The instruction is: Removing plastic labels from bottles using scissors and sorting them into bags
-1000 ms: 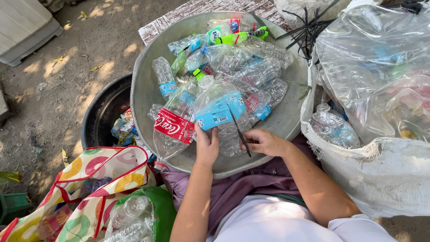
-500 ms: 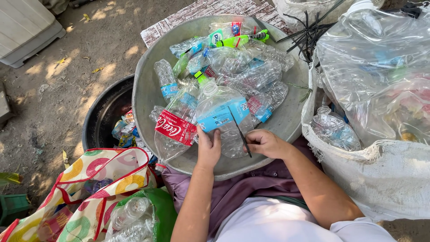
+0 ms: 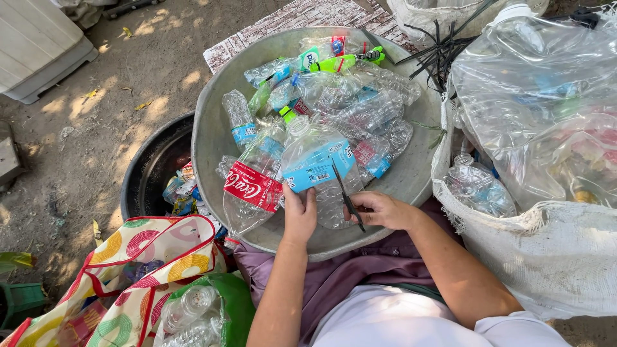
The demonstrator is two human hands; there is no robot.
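Shifted little since before: left hand gripping blue-labelled bottle, right hand pinching blade; red-labelled bottle crowding alongside.

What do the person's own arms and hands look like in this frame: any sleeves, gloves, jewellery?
Both arms are bare from hand to above the elbow. The left hand and right hand wear no gloves, and no rings, watch or bracelet show. Only at the right upper arm does a short white sleeve appear, at the frame's bottom edge. No sleeve is visible on the left arm.

Outdoor recycling yard: dirt ground, metal basin of crushed bottles centre, bulging sacks right.
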